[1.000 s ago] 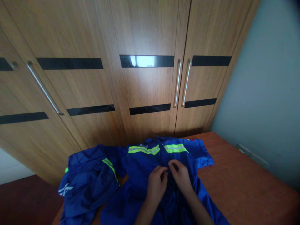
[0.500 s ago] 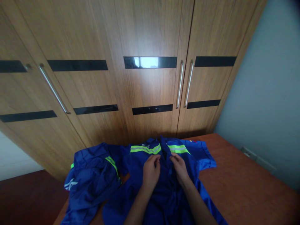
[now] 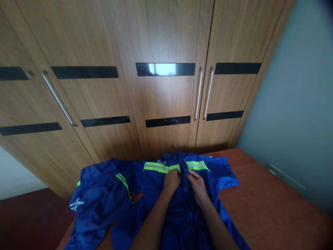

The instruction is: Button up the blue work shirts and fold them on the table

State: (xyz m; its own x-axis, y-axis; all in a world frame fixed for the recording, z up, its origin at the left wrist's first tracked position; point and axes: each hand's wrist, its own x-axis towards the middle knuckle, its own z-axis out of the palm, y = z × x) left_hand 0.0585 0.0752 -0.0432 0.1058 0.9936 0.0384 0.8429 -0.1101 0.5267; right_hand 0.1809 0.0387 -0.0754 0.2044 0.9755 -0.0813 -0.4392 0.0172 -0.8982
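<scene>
A blue work shirt (image 3: 156, 194) with yellow-green reflective stripes (image 3: 158, 167) lies front-up on a brown table (image 3: 270, 211). My left hand (image 3: 172, 180) pinches the left edge of the shirt's front opening just below the stripe, fingers closed on the cloth. My right hand (image 3: 196, 185) grips the opposite edge of the opening beside it, also closed on the fabric. The two hands sit close together at the chest of the shirt, near a button.
A second crumpled blue garment (image 3: 100, 198) with a reflective stripe and white logo lies on the table's left. Behind stands a wooden wardrobe (image 3: 161, 97) with metal handles (image 3: 197, 93). A grey wall (image 3: 299, 104) rises on the right.
Both hands have moved up the shirt front from the lower middle to just under the collar stripes, staying close together on the opening's edges.
</scene>
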